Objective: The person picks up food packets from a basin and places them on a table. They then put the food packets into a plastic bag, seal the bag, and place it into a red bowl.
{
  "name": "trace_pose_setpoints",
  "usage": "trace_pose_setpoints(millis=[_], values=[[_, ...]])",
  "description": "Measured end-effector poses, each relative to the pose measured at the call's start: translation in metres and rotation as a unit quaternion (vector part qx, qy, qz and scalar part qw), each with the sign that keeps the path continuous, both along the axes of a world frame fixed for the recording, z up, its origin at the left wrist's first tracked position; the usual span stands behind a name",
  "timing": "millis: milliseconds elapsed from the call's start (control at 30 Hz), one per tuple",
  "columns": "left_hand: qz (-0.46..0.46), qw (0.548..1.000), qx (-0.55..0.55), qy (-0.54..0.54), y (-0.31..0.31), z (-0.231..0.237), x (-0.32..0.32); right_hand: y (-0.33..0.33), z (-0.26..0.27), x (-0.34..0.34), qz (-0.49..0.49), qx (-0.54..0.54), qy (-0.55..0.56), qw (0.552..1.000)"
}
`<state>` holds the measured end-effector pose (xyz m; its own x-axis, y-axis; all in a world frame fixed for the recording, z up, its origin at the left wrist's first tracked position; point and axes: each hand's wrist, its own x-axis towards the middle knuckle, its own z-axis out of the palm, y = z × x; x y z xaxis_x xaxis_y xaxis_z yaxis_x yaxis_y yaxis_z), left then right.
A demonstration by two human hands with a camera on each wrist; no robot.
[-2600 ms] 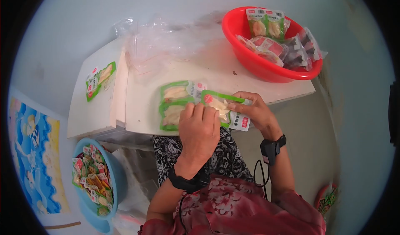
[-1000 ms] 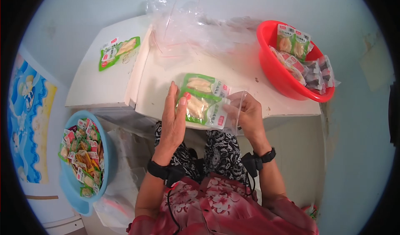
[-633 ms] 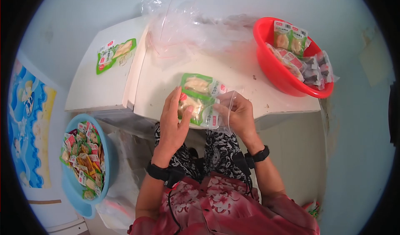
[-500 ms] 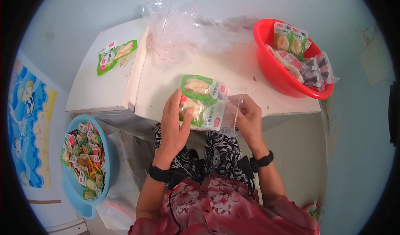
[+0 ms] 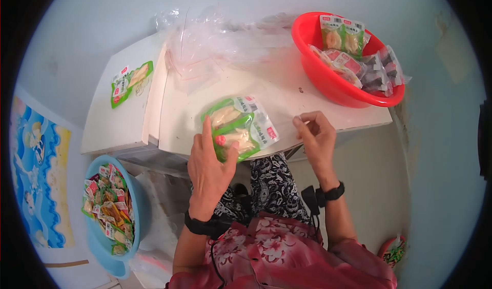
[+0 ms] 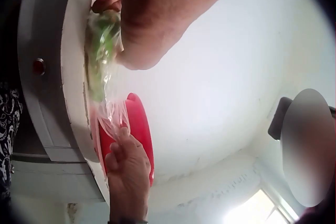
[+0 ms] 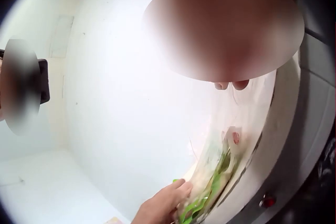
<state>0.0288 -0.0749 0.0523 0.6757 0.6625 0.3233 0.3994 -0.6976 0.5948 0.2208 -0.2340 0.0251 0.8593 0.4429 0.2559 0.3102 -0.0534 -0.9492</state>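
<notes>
Two green-edged food packets [image 5: 238,141] with pale pieces inside lie side by side within a clear plastic bag [image 6: 109,103], at the table's front edge. My left hand [image 5: 209,168] holds their left end, thumb on top and forefinger along the side. To the right, my right hand [image 5: 319,135] pinches the end of the bag between thumb and fingers. In the left wrist view the plastic is gathered and stretched toward the right hand's fingertips [image 6: 124,131]. The right wrist view shows the packets' green edges [image 7: 212,187] beside the left hand [image 7: 163,203].
A red basin [image 5: 302,48] with bagged packets stands at the back right of the white table [image 5: 246,79]. Clear bags [image 5: 197,53] are heaped at the back. Another green packet [image 5: 132,83] lies on the raised left surface. Below left is a blue basin [image 5: 137,207] full of small packets.
At first the left hand was curled over one packet, with another beneath. Now both packets lie side by side in the bag, tilted, and the right hand has drawn back to the bag's end.
</notes>
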Motion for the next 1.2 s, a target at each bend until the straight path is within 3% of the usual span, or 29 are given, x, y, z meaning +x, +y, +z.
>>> trace_pose_setpoints(millis=[100, 200, 333, 433, 533, 633, 733, 833, 933, 967, 1200], values=[[0.016, 0.998, 0.057, 0.037, 0.001, 0.020, 0.000, 0.003, 0.004, 0.012, -0.025, -0.032, -0.098, 0.994], [-0.003, 0.990, 0.138, -0.008, 0.017, 0.034, 0.007, -0.003, -0.004, 0.010, -0.074, -0.020, -0.099, 0.992], [-0.096, 0.978, 0.183, -0.006, 0.050, 0.045, 0.048, -0.010, 0.008, -0.009, -0.040, -0.121, -0.050, 0.991], [-0.164, 0.976, 0.101, 0.100, 0.074, 0.030, 0.089, 0.000, 0.019, -0.012, -0.009, -0.194, -0.090, 0.977], [-0.188, 0.974, -0.053, 0.114, 0.091, 0.015, 0.120, 0.010, 0.012, -0.006, 0.004, -0.147, -0.057, 0.987], [-0.207, 0.950, -0.214, 0.096, 0.111, -0.004, 0.143, 0.018, 0.001, 0.000, 0.026, -0.031, 0.007, 0.999], [-0.225, 0.931, -0.277, 0.074, 0.117, -0.009, 0.143, 0.025, -0.002, 0.005, 0.040, 0.043, 0.023, 0.998], [-0.273, 0.869, -0.412, 0.011, 0.130, 0.000, 0.131, 0.032, 0.011, 0.012, 0.047, 0.074, 0.013, 0.996], [-0.264, 0.857, -0.439, -0.058, 0.136, 0.020, 0.107, 0.038, 0.044, 0.013, 0.071, 0.084, -0.005, 0.994], [-0.278, 0.834, -0.467, -0.093, 0.137, 0.029, 0.094, 0.042, 0.056, 0.011, 0.084, 0.087, -0.012, 0.993], [-0.251, 0.883, -0.337, -0.210, 0.114, 0.095, 0.011, 0.070, 0.114, -0.002, 0.157, 0.211, -0.085, 0.961]])
